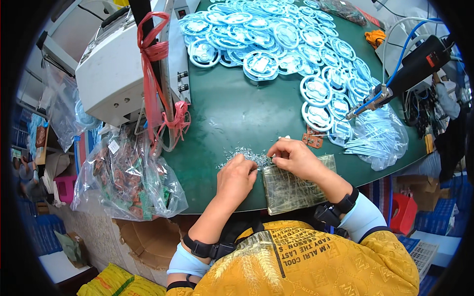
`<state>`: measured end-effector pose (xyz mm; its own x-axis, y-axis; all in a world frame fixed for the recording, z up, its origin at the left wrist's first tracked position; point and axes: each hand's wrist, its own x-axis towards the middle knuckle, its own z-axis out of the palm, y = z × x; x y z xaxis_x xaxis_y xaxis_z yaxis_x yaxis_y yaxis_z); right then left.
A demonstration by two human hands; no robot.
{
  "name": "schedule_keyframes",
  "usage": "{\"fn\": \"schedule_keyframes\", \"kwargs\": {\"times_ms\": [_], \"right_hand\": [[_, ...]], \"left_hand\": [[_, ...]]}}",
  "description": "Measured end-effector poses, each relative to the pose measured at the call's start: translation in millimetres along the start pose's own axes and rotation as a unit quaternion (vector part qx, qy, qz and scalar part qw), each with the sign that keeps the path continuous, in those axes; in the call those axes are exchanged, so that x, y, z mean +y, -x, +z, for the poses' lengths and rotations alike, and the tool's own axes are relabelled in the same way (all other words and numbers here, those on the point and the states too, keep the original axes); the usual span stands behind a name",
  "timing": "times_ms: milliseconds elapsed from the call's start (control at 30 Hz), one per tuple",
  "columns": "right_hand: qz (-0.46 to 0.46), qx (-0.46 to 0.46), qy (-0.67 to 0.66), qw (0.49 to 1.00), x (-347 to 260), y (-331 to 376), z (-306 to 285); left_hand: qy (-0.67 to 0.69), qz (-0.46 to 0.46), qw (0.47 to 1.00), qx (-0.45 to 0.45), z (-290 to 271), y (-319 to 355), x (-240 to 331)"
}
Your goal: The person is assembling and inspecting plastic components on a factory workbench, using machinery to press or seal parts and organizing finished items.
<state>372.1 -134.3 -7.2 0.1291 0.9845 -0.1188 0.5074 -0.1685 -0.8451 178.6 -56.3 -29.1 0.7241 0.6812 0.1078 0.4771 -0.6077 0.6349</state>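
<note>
My left hand (236, 176) has its fingertips bunched at the near edge of a heap of small silvery metal pieces, which look like screws or pins (251, 155). Whatever those fingers hold is hidden. Close by on the right, my right hand (297, 159) pinches at the corner of a flat block wrapped in yellowish clear tape (294, 190). A small dark thing shows at its fingertips, too small to name. Just beyond that hand lie reddish-brown circuit boards (312, 137).
Light-blue toy steering-wheel parts (261, 65) are heaped across the far green table (222, 113). At right are a black hose-fed tool (417, 64) and bagged white sticks (377, 140). A grey machine (111, 69) and a clear bag of circuit boards (131, 177) stand left.
</note>
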Motion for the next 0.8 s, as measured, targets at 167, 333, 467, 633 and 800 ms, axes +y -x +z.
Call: {"fn": "schedule_keyframes", "kwargs": {"times_ms": [167,333,467,633,800], "right_hand": [[0.003,0.011,0.009,1.0,2,3,-9],[0.022,0.036,-0.046,0.998,1,6,-11],[0.082,0.043,-0.169,0.981,1,9,-14],[0.076,0.04,-0.224,0.971,2,11,-14],[0.124,0.0,-0.367,0.922,1,5,-8]], "left_hand": [[-0.052,0.016,0.998,-0.023,2,-6,6],[-0.116,0.011,0.992,-0.049,8,-12,14],[-0.105,-0.014,0.993,-0.045,6,-13,13],[0.265,-0.208,0.939,-0.063,-23,-14,-3],[0.592,-0.286,0.753,-0.036,-30,-5,-7]]}}
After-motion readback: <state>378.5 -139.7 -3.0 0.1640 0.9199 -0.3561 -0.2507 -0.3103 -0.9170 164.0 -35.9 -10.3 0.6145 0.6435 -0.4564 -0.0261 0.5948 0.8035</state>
